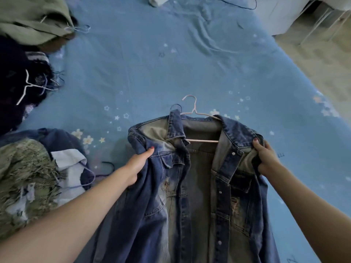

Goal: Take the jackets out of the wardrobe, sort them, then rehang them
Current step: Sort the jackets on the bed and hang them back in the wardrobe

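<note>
A faded blue denim jacket [197, 186] hangs open in front of me over the bed, with a pink wire hanger [195, 112] inside its collar. My left hand [138, 164] grips the jacket's left shoulder. My right hand [265, 158] grips the right shoulder. On the left of the bed lie other jackets: an olive green one [32, 21] at the top, a dark navy one [17, 80] with a white hanger [26, 86], and a fuzzy green-and-white one [24, 179] over a blue garment [57, 137].
The bed is covered by a blue sheet [152, 63] with star prints. A dark hanger [245, 4] lies at the far edge. Tan floor [313, 59] and white furniture [284, 14] are to the right.
</note>
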